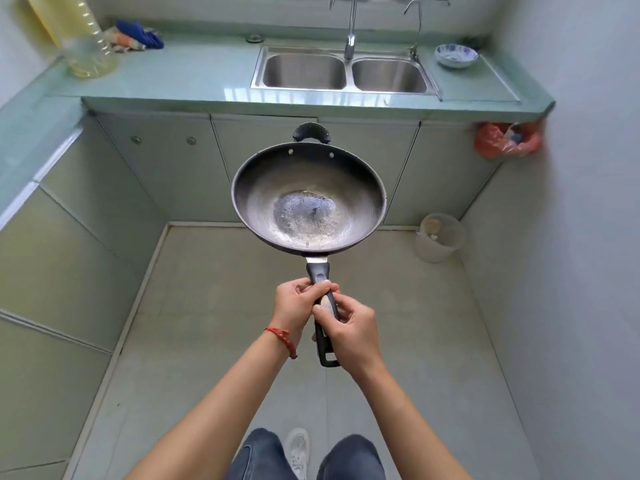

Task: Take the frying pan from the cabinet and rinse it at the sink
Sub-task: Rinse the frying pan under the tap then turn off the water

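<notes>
A dark frying pan [308, 199] with a worn, shiny bottom hangs level in the air over the floor, in front of the lower cabinets [263, 161]. Its long black handle points back at me. My left hand [298, 306] grips the handle from the left, and my right hand [349, 330] grips it just behind, from the right. The cabinet doors are closed. The double steel sink [343, 69] with its tap [350, 36] lies ahead in the green counter, beyond the pan.
A large bottle of oil [86, 39] and cloths [138, 34] sit on the counter's left. A blue-and-white bowl [456, 55] stands right of the sink. A red bag [505, 140] hangs at the counter's right corner. A small white bin [438, 237] stands on the floor.
</notes>
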The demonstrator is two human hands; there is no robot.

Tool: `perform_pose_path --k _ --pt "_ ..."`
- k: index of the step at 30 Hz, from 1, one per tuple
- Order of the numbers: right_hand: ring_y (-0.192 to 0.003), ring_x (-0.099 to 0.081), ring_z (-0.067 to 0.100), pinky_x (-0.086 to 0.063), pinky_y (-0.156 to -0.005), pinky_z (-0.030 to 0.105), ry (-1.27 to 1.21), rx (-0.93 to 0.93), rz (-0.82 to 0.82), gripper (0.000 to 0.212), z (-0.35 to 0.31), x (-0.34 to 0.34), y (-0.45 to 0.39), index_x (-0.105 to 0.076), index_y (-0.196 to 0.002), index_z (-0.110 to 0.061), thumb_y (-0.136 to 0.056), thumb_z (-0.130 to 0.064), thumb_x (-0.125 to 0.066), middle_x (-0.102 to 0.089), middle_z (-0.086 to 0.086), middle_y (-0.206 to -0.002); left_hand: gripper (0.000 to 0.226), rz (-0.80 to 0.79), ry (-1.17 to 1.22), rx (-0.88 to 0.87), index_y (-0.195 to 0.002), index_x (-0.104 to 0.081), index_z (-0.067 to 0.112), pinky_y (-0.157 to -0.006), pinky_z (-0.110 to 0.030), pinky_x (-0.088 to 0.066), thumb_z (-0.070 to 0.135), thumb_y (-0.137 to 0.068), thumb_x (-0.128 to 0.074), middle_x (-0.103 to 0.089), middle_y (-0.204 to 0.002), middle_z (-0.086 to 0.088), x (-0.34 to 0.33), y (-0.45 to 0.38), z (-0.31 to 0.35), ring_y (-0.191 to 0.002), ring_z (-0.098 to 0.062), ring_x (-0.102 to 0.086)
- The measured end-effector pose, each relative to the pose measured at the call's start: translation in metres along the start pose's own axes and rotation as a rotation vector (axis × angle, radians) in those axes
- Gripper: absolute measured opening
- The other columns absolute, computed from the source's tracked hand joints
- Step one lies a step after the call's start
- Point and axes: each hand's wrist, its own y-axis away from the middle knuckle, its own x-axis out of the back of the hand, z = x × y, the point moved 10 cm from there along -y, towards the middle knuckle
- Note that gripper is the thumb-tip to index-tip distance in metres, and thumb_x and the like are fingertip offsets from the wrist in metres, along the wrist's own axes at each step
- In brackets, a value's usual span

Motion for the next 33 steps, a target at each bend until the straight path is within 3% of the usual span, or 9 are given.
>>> perform_pose_path --k 11,14,17,22,28,33 --pt "-0.055 -0.05 0.02 -0.05 -0.056 0.048 0.018 0.022 -0.061 0.012 -0.047 0.063 -0.188 -0.064 -0.069 -0.01 -0.068 -0.022 -0.063 -0.056 -0.001 -0.056 0.012 0.045 0.033 -0.048 -0.069 -0.068 0.0 -0.064 -0.03 -0.056 0.002 -0.079 -0.062 -0.071 -0.059 -0.002 -0.102 -0.155 0.063 -0.056 -0.015 -0.065" --pt "-0.055 -0.048 0.013 -0.044 -0.054 0.034 0.045 0.044 -0.091 0.005 -0.065 0.074 -0.228 -0.063 -0.066 -0.018 -0.071 -0.018 -0.064 -0.057 -0.003 -0.057 0.012 0.066 0.046 -0.053 -0.07 -0.069 0.0 -0.064 -0.029 -0.056 0.002 -0.079 -0.061 -0.072 -0.06 -0.003 -0.122 -0.188 0.082 -0.057 -0.016 -0.065" --pt "-0.053 -0.045 0.012 -0.039 -0.053 0.029 0.059 0.062 -0.125 0.007 -0.08 0.077 -0.266 -0.063 -0.067 -0.015 -0.072 -0.019 -0.065 -0.054 -0.006 -0.053 0.014 0.088 0.06 -0.06 -0.068 -0.07 0.001 -0.063 -0.028 -0.056 0.002 -0.079 -0.061 -0.071 -0.061 -0.005 -0.133 -0.22 0.1 -0.057 -0.017 -0.065" --pt "-0.055 -0.047 0.01 -0.041 -0.053 0.024 0.053 0.071 -0.169 0.01 -0.097 0.065 -0.333 -0.063 -0.067 -0.02 -0.074 -0.014 -0.065 -0.058 -0.003 -0.059 0.013 0.106 0.077 -0.084 -0.07 -0.069 0.0 -0.062 -0.027 -0.056 0.001 -0.079 -0.06 -0.072 -0.06 -0.004 -0.138 -0.281 0.131 -0.056 -0.015 -0.065" --pt "-0.055 -0.046 0.01 -0.039 -0.053 0.026 0.073 0.074 -0.168 0.009 -0.111 0.033 -0.426 -0.064 -0.07 -0.009 -0.073 -0.017 -0.066 -0.057 -0.001 -0.059 0.012 0.109 0.08 -0.102 -0.072 -0.069 -0.002 -0.067 -0.032 -0.056 0.003 -0.079 -0.061 -0.072 -0.063 -0.006 -0.125 -0.372 0.169 -0.06 -0.02 -0.066" --pt "-0.058 -0.05 0.012 -0.043 -0.057 0.031 0.07 0.055 -0.144 0.008 -0.129 -0.002 -0.509 -0.066 -0.069 -0.014 -0.069 -0.022 -0.064 -0.061 0.002 -0.062 0.013 0.1 0.087 -0.078 -0.07 -0.069 -0.002 -0.065 -0.031 -0.057 0.002 -0.079 -0.061 -0.072 -0.062 -0.007 -0.11 -0.456 0.208 -0.06 -0.021 -0.066"
